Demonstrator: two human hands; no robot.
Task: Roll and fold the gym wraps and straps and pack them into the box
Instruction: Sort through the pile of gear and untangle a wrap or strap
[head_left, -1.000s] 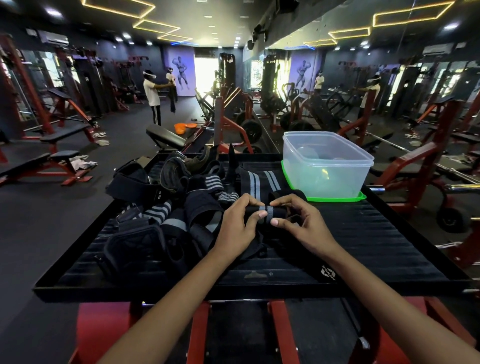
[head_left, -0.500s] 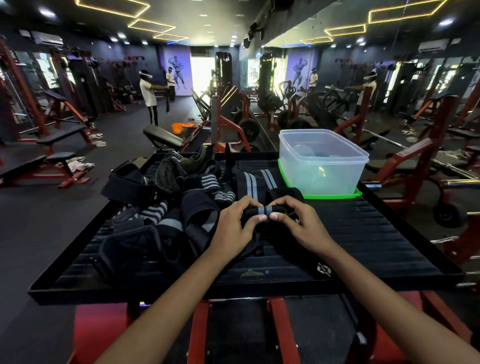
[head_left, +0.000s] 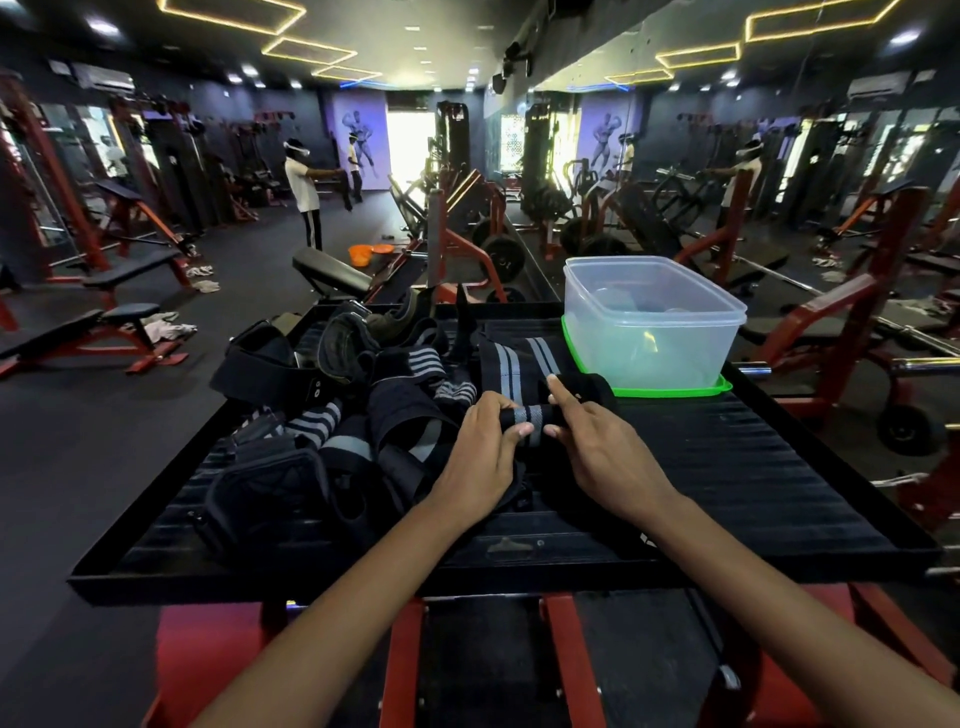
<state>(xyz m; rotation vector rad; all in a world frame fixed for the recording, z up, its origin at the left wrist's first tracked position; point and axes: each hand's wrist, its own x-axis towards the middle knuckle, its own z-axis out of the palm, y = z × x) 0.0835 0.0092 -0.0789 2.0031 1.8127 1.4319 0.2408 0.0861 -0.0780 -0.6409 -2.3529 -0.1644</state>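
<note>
Near the middle of the worktop (head_left: 779, 467) our left hand (head_left: 483, 452) and right hand (head_left: 602, 447) pinch the half-rolled wrap (head_left: 527, 415), soft, light, springy cloth, we judge, best gripped at both roll ends so it cannot uncoil.

Red weight benches (head_left: 122, 325), orange basins (head_left: 370, 253), perhaps buckets
</note>
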